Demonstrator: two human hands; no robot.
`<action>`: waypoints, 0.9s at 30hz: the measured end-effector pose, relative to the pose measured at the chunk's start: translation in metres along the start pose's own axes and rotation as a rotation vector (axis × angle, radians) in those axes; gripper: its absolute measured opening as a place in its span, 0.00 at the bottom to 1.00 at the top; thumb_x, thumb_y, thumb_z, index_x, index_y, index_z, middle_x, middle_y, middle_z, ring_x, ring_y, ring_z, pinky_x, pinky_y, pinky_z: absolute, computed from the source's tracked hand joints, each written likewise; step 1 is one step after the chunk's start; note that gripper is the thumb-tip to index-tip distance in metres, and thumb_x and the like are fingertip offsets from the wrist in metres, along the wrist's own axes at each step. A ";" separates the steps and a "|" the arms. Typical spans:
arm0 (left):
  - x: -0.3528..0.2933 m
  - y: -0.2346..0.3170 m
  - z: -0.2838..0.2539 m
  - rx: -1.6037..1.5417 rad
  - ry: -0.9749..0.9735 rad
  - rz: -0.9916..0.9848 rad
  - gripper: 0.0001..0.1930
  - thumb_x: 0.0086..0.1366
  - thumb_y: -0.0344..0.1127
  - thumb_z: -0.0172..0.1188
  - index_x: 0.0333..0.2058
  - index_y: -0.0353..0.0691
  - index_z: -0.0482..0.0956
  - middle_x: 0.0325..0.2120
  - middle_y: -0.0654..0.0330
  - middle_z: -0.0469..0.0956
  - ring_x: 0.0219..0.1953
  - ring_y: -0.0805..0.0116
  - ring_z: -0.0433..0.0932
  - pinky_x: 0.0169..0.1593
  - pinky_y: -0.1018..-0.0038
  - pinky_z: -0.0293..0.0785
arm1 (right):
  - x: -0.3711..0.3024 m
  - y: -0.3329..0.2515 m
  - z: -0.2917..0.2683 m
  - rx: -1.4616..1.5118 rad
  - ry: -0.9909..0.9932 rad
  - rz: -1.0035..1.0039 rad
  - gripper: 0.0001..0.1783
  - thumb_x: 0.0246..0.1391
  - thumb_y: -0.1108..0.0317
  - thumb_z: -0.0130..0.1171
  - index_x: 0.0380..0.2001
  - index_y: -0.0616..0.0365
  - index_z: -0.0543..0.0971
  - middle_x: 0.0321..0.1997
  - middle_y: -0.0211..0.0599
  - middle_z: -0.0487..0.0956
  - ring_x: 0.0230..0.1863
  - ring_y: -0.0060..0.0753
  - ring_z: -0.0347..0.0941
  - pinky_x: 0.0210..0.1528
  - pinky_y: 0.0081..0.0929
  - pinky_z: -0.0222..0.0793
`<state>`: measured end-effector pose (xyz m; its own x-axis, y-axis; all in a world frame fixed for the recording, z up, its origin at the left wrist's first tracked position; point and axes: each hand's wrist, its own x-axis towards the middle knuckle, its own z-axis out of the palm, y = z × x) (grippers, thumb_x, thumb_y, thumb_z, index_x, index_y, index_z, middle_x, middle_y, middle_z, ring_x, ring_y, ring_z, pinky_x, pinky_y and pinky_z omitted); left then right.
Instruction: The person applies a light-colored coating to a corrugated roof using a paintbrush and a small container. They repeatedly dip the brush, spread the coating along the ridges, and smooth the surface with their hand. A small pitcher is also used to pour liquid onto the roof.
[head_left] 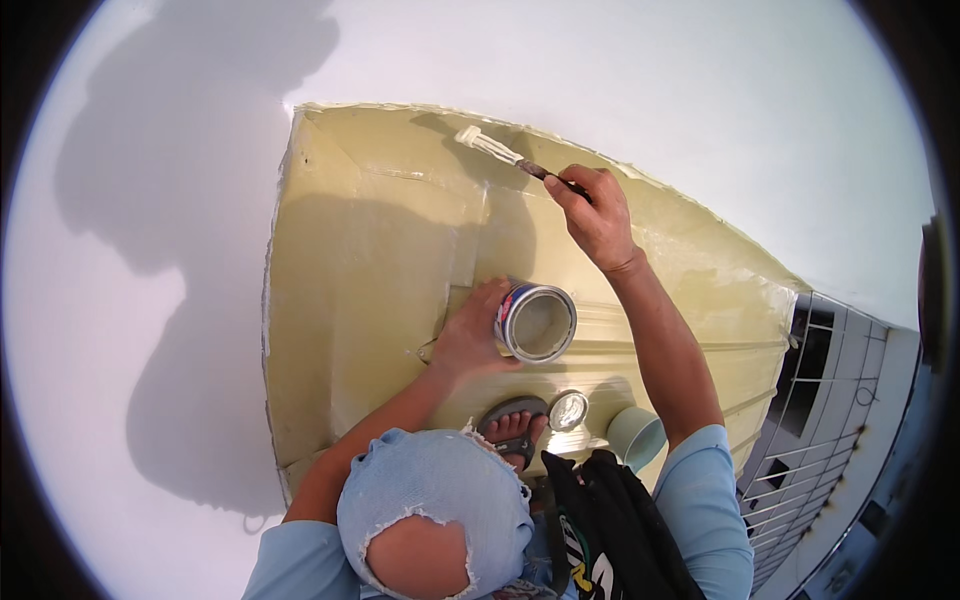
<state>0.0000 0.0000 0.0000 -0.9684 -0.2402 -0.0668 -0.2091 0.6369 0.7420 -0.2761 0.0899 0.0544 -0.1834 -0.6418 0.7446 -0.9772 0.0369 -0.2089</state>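
Observation:
A paintbrush (536, 170) with a dark handle is held in my right hand (600, 222), its bristles loaded with thick cream paint. The brush tip is near the upper edge of a cream-yellow ribbed metal sheet (370, 250); whether it touches the sheet I cannot tell. My left hand (474, 330) is wrapped around the side of an uncovered paint can (508, 345). Some pale paint (540, 326) shows inside the can.
White walls (720, 90) meet the sheet's ragged edges on the left and above. Beside my sandalled foot (513, 428) lie a round metal lid (568, 411) and a pale green container (634, 438). A black bag (620, 520) hangs at my front. Metal bars (820, 440) stand on the right.

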 end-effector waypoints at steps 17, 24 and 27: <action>0.003 0.003 0.002 0.005 -0.008 0.022 0.65 0.37 0.48 0.86 0.72 0.37 0.56 0.72 0.46 0.62 0.74 0.42 0.61 0.75 0.56 0.63 | -0.006 0.029 0.040 0.095 0.057 0.145 0.17 0.52 0.80 0.66 0.45 0.54 0.83 0.47 0.34 0.79 0.43 0.39 0.75 0.43 0.35 0.75; 0.000 0.002 0.004 -0.010 -0.012 -0.033 0.66 0.35 0.49 0.87 0.72 0.37 0.58 0.71 0.46 0.63 0.74 0.43 0.62 0.74 0.56 0.65 | -0.009 0.014 0.032 0.482 0.035 0.634 0.10 0.64 0.77 0.65 0.47 0.59 0.80 0.44 0.38 0.80 0.40 0.35 0.78 0.37 0.30 0.74; 0.001 0.000 0.007 -0.025 0.022 0.020 0.66 0.36 0.49 0.87 0.72 0.37 0.58 0.71 0.45 0.64 0.74 0.42 0.63 0.74 0.55 0.66 | -0.007 0.013 0.027 0.569 0.019 0.769 0.10 0.65 0.74 0.65 0.48 0.60 0.80 0.41 0.35 0.82 0.36 0.26 0.76 0.36 0.26 0.72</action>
<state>-0.0020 0.0049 -0.0045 -0.9691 -0.2440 -0.0368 -0.1857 0.6231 0.7598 -0.2849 0.0741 0.0297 -0.7603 -0.5842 0.2840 -0.3911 0.0627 -0.9182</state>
